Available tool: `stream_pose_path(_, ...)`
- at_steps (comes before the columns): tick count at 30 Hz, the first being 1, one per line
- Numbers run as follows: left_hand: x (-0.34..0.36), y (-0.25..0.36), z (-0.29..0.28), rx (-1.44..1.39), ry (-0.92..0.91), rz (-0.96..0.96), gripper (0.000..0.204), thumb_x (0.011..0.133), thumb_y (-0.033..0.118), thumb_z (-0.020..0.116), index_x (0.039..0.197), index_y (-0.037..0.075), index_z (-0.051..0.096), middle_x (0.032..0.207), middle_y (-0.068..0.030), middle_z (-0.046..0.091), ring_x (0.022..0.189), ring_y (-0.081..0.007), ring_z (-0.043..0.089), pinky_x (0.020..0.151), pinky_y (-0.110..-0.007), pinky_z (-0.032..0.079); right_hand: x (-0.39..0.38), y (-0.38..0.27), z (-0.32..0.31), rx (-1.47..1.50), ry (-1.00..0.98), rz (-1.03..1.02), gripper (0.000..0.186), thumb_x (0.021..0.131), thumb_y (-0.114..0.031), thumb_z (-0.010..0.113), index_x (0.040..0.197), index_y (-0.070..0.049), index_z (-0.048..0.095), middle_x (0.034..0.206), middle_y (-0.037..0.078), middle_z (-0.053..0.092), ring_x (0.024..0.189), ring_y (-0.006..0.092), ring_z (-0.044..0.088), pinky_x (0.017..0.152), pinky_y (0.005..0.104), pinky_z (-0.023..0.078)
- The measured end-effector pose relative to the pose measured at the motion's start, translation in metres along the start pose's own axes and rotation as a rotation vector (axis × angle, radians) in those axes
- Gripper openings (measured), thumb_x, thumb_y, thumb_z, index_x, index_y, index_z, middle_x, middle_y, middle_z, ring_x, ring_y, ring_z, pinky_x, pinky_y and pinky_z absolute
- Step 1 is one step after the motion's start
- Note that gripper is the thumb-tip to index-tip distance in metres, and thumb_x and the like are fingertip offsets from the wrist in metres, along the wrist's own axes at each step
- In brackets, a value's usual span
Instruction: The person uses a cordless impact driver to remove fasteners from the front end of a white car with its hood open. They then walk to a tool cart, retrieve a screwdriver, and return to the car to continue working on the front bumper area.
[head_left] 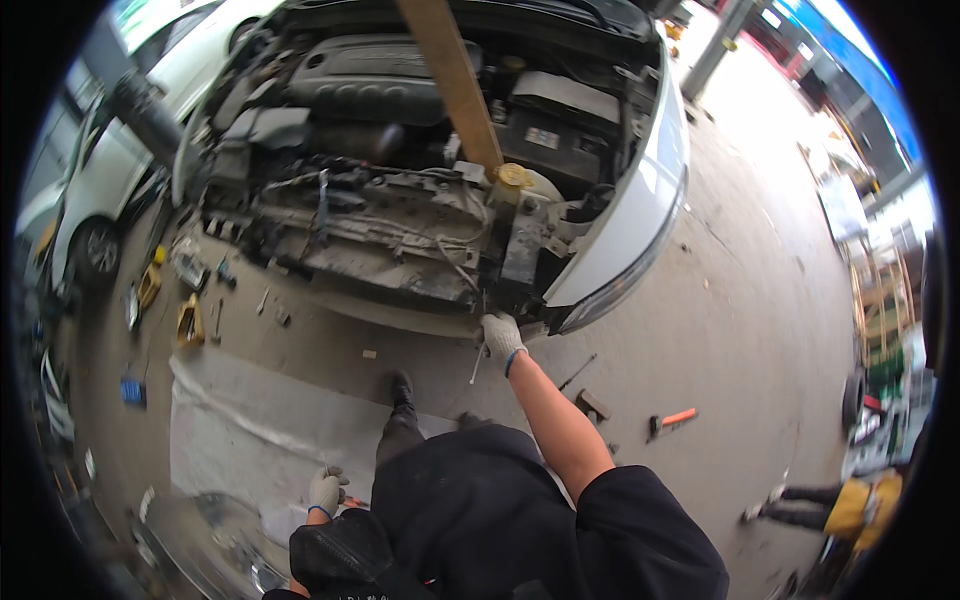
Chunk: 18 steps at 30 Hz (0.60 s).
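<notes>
Two gloved hands are seen before a car (395,230), its engine bay laid bare and crossed by a wooden board (455,85). The right hand (503,335) is placed at the car's lower front edge, near the right-hand corner, with fingers curled; a thin metal tool (474,370) is seen jutting down beside them, though whether it is gripped cannot be told. The left hand (327,488) is held low above a pale sheet (230,410) spread on the floor (760,380); whether it is open or closed cannot be told. An orange-handled hammer (675,421) is seen lying farther right.
</notes>
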<state>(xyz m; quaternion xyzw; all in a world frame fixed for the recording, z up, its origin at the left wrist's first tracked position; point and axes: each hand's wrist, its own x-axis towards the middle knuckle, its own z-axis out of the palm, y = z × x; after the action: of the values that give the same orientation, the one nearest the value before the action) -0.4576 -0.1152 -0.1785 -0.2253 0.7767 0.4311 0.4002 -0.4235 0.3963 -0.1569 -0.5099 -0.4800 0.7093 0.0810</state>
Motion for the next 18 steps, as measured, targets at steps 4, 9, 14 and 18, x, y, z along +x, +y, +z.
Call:
stream_pose_path(4, 0.061, 0.092, -0.02, 0.31, -0.108, 0.072, 0.04, 0.082, 0.001, 0.039, 0.117, 0.003, 0.059, 0.083, -0.0143, 0.066, 0.05, -0.0156, 0.052, 0.042, -0.032, 0.042, -0.009, -0.011, 0.009, -0.004, 0.142, 0.002, 0.022, 0.087, -0.018, 0.051, 0.095, -0.001, 0.062, 0.064, 0.01, 0.061, 0.048, 0.0209, 0.054, 0.041, 0.0363, 0.04)
stream_pose_path(9, 0.109, 0.188, -0.027, 0.69, -0.17, 0.211, 0.039, 0.081, 0.002, 0.041, 0.113, 0.006, 0.063, 0.083, -0.0132, 0.068, 0.053, -0.0154, 0.055, 0.044, -0.032, 0.045, -0.031, -0.028, 0.024, 0.025, 0.195, 0.016, 0.021, 0.085, -0.02, 0.052, 0.089, -0.001, 0.062, 0.063, 0.009, 0.059, 0.048, 0.0195, 0.053, 0.044, 0.0356, 0.041)
stream_pose_path(14, 0.119, 0.245, 0.003, 0.7, -0.236, 0.215, 0.038, 0.082, 0.004, 0.045, 0.114, 0.008, 0.064, 0.084, -0.0108, 0.069, 0.055, -0.0144, 0.055, 0.049, -0.032, 0.048, -0.034, -0.028, 0.028, 0.052, 0.25, 0.034, 0.023, 0.084, -0.021, 0.052, 0.082, 0.0, 0.062, 0.062, 0.01, 0.059, 0.049, 0.019, 0.053, 0.045, 0.0356, 0.041)
stream_pose_path(18, 0.107, 0.258, 0.038, 0.707, -0.298, 0.223, 0.036, 0.083, 0.006, 0.045, 0.113, 0.008, 0.065, 0.086, -0.0095, 0.07, 0.055, -0.0144, 0.055, 0.049, -0.032, 0.049, -0.028, -0.018, 0.02, -0.03, 0.207, -0.04, 0.024, 0.084, -0.021, 0.052, 0.083, 0.0, 0.063, 0.062, 0.01, 0.06, 0.051, 0.019, 0.054, 0.047, 0.036, 0.042)
